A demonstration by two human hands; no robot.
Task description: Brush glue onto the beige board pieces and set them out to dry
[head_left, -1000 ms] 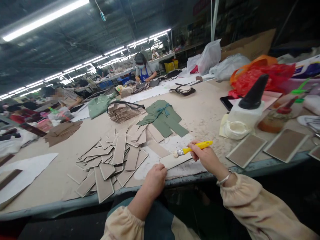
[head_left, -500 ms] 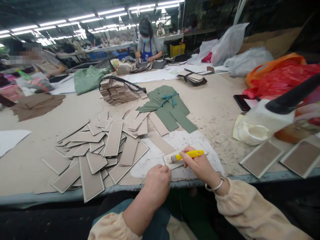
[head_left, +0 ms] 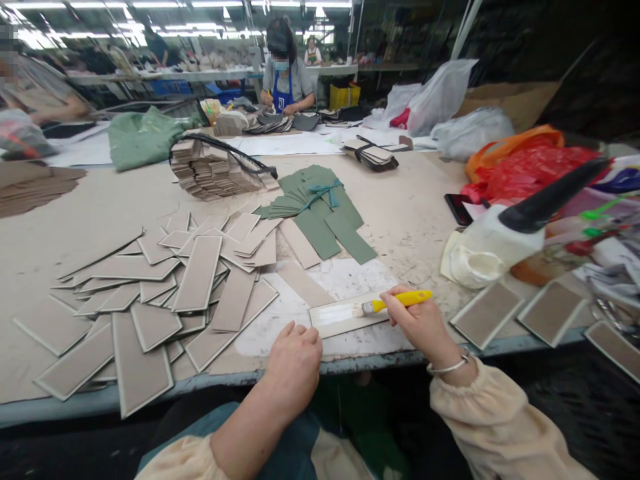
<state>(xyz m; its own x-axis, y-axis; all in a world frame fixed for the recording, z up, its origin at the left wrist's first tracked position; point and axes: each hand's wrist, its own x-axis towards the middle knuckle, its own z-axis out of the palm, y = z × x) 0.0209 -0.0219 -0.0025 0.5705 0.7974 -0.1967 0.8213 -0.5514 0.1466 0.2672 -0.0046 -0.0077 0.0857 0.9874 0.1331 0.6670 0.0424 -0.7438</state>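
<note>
My right hand grips a yellow-handled paintbrush, its bristles pressed on a narrow rectangular panel with a dark edge. A wet, whitish, shiny streak runs along the panel's left part. Curled at the panel's lower left corner, my left hand rests by the table edge; whatever its fingertips hold, if anything, is hidden. Under the panel lies a white-smeared patch. To the left spreads a loose pile of beige panels with pale borders.
Green strips tied with a ribbon and a strapped bundle of beige pieces lie beyond. On the right are a white container with a black spout, bordered panels and red bags. A co-worker sits opposite.
The brush in my right hand has moved right along the panel, leaving a longer wet streak. My left hand stays near the panel's left corner. The camera view has turned slightly right.
</note>
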